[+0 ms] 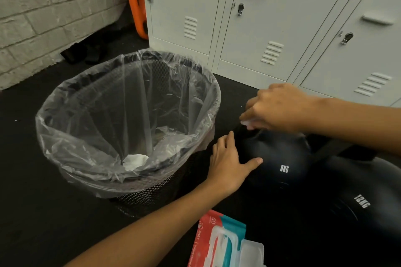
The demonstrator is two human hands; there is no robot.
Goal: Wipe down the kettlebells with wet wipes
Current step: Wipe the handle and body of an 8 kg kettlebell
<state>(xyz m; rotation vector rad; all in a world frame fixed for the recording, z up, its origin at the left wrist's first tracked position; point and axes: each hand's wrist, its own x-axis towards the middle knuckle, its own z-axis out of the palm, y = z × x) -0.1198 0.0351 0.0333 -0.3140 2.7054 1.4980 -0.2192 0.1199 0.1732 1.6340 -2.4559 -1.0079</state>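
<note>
So closest to the camera the wipes pack point(219, 243) lies open on the floor, the 12KG kettlebell point(364, 197) just right of it. Next up, the left hand point(227, 162) lies flat, fingers straight, steadying the 8KG kettlebell point(280, 158). Beyond, the right hand point(280, 108) pinches a wet wipe point(247, 122) directly above its handle, so that hand's nearer. The bin point(69, 102) stands just left.

Black kettlebells point(282, 158) are showing white lettering; the black mesh bin point(152, 193) is wearing clear liner point(121, 102); lockers point(271, 17) are looking pale grey.
</note>
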